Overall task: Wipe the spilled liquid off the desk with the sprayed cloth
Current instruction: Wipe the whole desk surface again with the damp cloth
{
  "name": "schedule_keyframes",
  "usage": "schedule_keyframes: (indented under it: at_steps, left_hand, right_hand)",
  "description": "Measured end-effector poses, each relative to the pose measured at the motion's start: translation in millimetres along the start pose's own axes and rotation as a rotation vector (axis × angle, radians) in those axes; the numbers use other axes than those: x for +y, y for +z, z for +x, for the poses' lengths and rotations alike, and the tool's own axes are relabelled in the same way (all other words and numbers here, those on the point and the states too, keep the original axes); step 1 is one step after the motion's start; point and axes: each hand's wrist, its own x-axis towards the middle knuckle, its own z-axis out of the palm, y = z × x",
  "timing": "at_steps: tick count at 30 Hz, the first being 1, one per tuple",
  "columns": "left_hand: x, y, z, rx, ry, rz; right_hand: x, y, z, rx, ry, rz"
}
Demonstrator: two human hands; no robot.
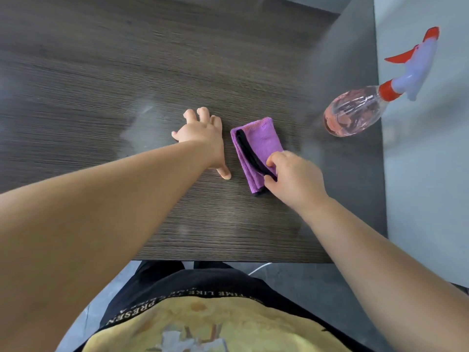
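A folded purple cloth (256,146) with a black edge lies on the dark wood-grain desk (101,97), near its middle. My right hand (291,176) pinches the cloth's near right corner between thumb and fingers. My left hand (203,135) rests spread on the desk just left of the cloth, fingertips and thumb touching the surface. A faint wet sheen (142,118) shows on the desk left of my left hand.
A clear spray bottle (355,113) with pink liquid and a red-and-white trigger head stands at the desk's right edge, behind and right of the cloth. The desk's near edge (228,261) runs just in front of my body. Grey floor lies to the right.
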Motion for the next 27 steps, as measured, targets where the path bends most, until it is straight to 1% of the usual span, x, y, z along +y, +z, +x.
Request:
schedule_keyframes:
  at_steps: [2,5,6,7,8,9,10,11,13,15,17,20,21,22,25,26,27]
  left_hand:
    - [-0.3,0.1,0.0,0.003,0.003,-0.003]
    - [-0.9,0.1,0.3,0.002,0.003,0.002]
    - [-0.6,0.4,0.1,-0.001,0.004,0.004]
    - [-1.0,0.2,0.2,0.000,0.006,0.003]
    - [-0.8,0.5,0.5,-0.001,0.007,0.001]
    - [-0.4,1.1,0.8,-0.002,0.006,0.001]
    - [-0.7,1.3,1.6,-0.002,0.001,0.004]
    - [-0.9,1.3,1.8,-0.004,-0.003,0.009]
    - [-0.2,0.6,1.6,-0.002,-0.003,0.014]
    - [-0.3,0.7,1.2,0.011,0.003,0.019]
    - [-1.3,2.6,2.1,0.023,0.003,0.018]
    - [-2.8,3.1,1.9,0.022,0.011,0.007]
    - [-3.3,2.9,1.2,0.019,0.017,0.010]
    - [-3.2,2.8,1.4,0.017,0.023,0.015]
    - [-2.9,2.9,2.8,0.023,0.024,0.027]
    - [-2.2,2.7,1.8,0.022,0.023,0.027]
    - [-2.0,2.3,1.0,0.021,0.022,0.025]
  right_hand:
    - [-3.1,0.9,0.7,-0.023,0.085,0.172]
    - [-11.2,-0.7,-4.6,-0.076,0.224,0.583]
    - [-13.2,0.6,-6.7,-0.093,0.227,0.645]
    - [-14.5,0.4,-7.0,-0.051,0.189,0.643]
    - [-13.1,0.4,-5.0,0.062,0.116,0.584]
    - [-9.6,0.5,-0.9,0.206,0.023,0.489]
    - [-6.7,1.2,4.9,0.310,-0.071,0.390]
    - [-4.5,4.2,10.9,0.328,-0.145,0.303]
    - [-4.5,18.3,22.2,0.216,-0.217,0.147]
    - [-16.1,36.3,28.4,0.116,-0.214,-0.020]
    - [-20.8,51.4,29.5,0.104,-0.208,-0.142]
    - [2.8,57.2,23.8,0.132,-0.316,-0.183]
    - [15.3,57.3,21.5,0.157,-0.324,-0.185]
    - [26.3,54.7,21.8,0.177,-0.267,-0.155]
    - [29.4,44.3,45.3,0.197,0.126,-0.035]
    - [19.1,43.8,53.9,0.174,0.220,-0.018]
    - [6.8,43.2,57.1,0.165,0.240,-0.022]
